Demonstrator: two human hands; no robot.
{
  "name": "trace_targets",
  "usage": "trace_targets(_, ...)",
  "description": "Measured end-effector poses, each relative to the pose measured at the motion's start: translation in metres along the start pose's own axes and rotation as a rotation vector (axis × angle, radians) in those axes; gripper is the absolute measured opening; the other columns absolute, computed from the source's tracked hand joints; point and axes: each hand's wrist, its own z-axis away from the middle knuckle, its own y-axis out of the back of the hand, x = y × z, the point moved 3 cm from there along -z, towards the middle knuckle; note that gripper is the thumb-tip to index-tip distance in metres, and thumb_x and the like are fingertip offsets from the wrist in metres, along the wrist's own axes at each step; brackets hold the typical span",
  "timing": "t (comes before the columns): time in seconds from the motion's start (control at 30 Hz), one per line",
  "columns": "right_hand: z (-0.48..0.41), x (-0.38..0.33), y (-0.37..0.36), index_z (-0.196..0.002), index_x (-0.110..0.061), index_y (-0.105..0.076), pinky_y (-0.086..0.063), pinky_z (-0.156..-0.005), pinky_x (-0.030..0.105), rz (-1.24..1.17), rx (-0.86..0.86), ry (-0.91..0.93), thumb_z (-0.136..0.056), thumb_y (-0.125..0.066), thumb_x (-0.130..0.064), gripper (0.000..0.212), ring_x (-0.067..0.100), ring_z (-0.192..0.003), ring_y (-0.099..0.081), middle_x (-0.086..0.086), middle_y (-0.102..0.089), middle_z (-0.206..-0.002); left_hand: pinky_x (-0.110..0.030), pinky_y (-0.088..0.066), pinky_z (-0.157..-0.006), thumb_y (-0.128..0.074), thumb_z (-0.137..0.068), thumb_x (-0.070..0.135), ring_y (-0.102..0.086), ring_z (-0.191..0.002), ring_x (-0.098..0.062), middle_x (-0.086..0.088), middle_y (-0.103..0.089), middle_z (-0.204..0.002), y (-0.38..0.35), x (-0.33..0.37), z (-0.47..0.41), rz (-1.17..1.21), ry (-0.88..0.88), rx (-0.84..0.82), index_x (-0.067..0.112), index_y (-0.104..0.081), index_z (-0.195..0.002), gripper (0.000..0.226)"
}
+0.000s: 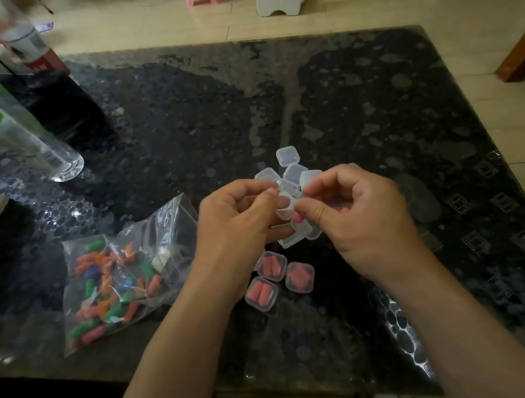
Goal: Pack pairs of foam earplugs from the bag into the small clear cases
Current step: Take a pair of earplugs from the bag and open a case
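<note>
- shows left hand [240, 213] and right hand [360, 219] close together over the dark table [373, 111], fingers curled, both pinching one clear case [287, 208].
- shows a pink earplug [298, 218] tip at the right thumb; long axis not clear.
- below the hands, three filled cases [271, 265]: pink pairs side by side, long axes pointing roughly away from the body.
- to the left, bag [117, 282] of mixed-colour earplugs pointing every way.

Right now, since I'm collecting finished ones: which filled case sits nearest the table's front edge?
The lower-left case with two pink plugs; the other two filled cases lie farther back.
</note>
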Motion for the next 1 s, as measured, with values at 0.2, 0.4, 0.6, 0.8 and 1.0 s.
trace_targets(0.2,0.001,0.003,-0.002,-0.081,-0.029,-0.068,-0.060,-0.069,0.034,0.115,0.034,0.017,-0.084,-0.079,-0.036,0.014,0.009,-0.076,-0.066,-0.009,-0.068,-0.087,-0.039,-0.064,-0.073,-0.062,-0.097,0.002,-0.077,-0.080,-0.032,-0.015,-0.078,-0.089,-0.001,0.004,0.002,0.143,0.057,-0.018,0.004,-0.071,-0.101,0.010)
trace_targets(0.4,-0.003,0.008,-0.004,-0.077,-0.025,-0.069,-0.050,-0.060,0.027,-0.040,-0.028,-0.053,-0.086,-0.078,-0.018,0.015,0.005,-0.068,-0.063,-0.013,-0.071,-0.079,-0.038,-0.062,-0.075,-0.059,-0.097,-0.001,-0.076,-0.079,-0.031,-0.015,-0.076,-0.090,-0.001,0.003,0.000,0.231,0.085,-0.070,0.006,-0.070,-0.102,0.014)
trace_targets(0.6,-0.001,0.009,-0.005,-0.082,-0.021,-0.070,-0.041,-0.048,0.015,-0.220,-0.061,-0.132,-0.085,-0.079,-0.011,0.014,0.006,-0.056,-0.057,0.000,-0.070,-0.077,-0.038,-0.062,-0.083,-0.074,-0.082,-0.005,-0.073,-0.086,-0.027,-0.018,-0.074,-0.093,-0.005,-0.002,0.003,0.189,0.132,-0.250,0.006,-0.067,-0.112,0.032)
trace_targets(0.8,0.002,0.005,-0.009,-0.090,-0.015,-0.065,-0.031,-0.038,0.023,-0.435,-0.134,-0.330,-0.097,-0.065,-0.010,0.008,0.007,-0.043,-0.042,0.005,-0.061,-0.073,-0.038,-0.061,-0.077,-0.076,-0.073,-0.006,-0.073,-0.085,-0.028,-0.017,-0.072,-0.091,-0.004,-0.004,0.000,0.183,0.137,-0.234,0.004,-0.069,-0.101,0.030)
trace_targets(1.0,-0.005,0.008,-0.003,-0.088,-0.012,-0.061,-0.029,-0.046,0.028,-0.367,-0.032,-0.450,-0.093,-0.042,0.002,0.024,0.012,-0.054,-0.040,0.006,-0.054,-0.076,-0.038,-0.056,-0.080,-0.073,-0.086,-0.007,-0.072,-0.081,-0.021,-0.009,-0.072,-0.087,0.003,-0.014,-0.009,0.030,0.135,-0.145,0.020,-0.073,-0.074,0.029)
